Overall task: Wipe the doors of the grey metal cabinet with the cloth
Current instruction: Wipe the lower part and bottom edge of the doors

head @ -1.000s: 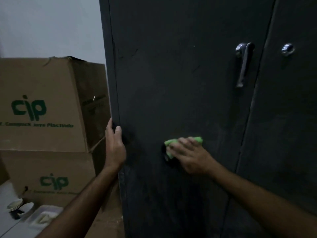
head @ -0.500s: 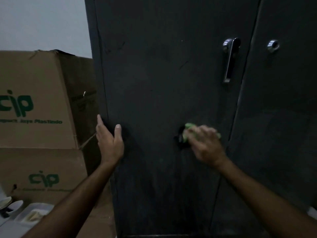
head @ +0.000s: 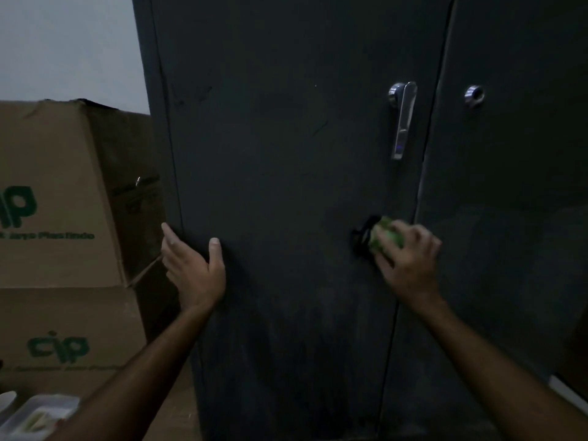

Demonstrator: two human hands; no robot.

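Observation:
The dark grey metal cabinet fills the view, with its left door (head: 286, 154) in the middle and its right door (head: 509, 186) beside it. My right hand (head: 405, 259) presses a bunched green cloth (head: 386, 235) against the left door, close to the seam between the doors and below the chrome handle (head: 402, 119). The hand is blurred and its fingers curl over the cloth. My left hand (head: 191, 268) rests with straight fingers on the cabinet's left edge, thumb on the door face.
Two stacked cardboard boxes (head: 63, 218) with green print stand tight against the cabinet's left side. A white container (head: 35, 415) and a bowl lie at the bottom left. A round chrome lock (head: 474, 95) sits on the right door.
My right hand has swept the cloth to the right across the left door, from its middle toward the seam. My left hand has stayed at the cabinet's left edge.

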